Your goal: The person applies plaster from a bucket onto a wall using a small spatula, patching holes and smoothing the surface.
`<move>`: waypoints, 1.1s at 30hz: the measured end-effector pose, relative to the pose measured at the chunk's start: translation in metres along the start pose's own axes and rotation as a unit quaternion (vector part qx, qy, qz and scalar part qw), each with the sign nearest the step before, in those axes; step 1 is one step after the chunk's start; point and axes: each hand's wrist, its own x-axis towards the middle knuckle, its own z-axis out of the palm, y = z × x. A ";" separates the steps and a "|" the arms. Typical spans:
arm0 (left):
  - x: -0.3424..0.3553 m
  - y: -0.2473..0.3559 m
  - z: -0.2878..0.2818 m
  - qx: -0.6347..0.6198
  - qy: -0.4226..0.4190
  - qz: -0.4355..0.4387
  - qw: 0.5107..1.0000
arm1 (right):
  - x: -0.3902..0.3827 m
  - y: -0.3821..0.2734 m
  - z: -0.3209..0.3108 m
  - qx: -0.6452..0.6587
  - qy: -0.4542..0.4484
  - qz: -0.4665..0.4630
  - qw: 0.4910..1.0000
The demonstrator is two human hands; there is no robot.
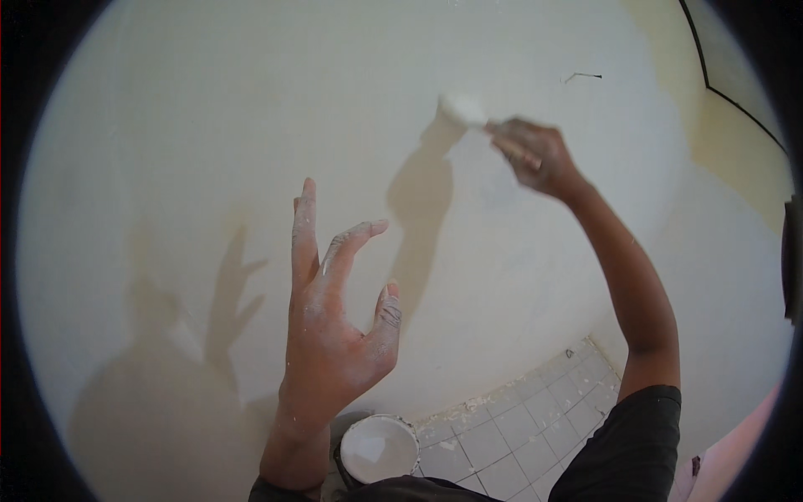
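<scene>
My right hand (pixel 535 156) is raised at the upper right, closed around a short-handled tool with a wide, white-coated head (pixel 462 110). Motion blurs the tool, and I cannot tell whether it is a paintbrush or a putty knife. Its head is at the pale wall (pixel 519 251), just above its shadow. My left hand (pixel 335 309) is held up in front of the wall, empty, with fingers and thumb apart and whitish residue on the skin. Below it, close to my body, stands a bucket (pixel 381 449) with white material inside.
Grey floor tiles (pixel 510 435) meet the wall at the lower right, with pale flakes scattered along the edge. A small dark mark (pixel 585 76) shows high on the wall. Yellowish patches (pixel 728 138) and a dark line run at the upper right. A dark object (pixel 790 259) sits at the right rim.
</scene>
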 end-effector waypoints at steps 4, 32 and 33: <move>-0.010 0.007 0.005 -0.030 -0.048 -0.011 0.998 | -0.045 -0.044 0.031 0.134 -0.110 0.031 0.984; -0.053 0.029 0.018 -0.005 -0.080 -0.094 0.992 | -0.086 -0.029 0.110 -0.148 -0.041 -0.109 0.982; -0.054 0.031 0.021 -0.008 -0.081 -0.095 0.992 | -0.106 -0.035 0.123 -0.251 -0.022 -0.176 0.952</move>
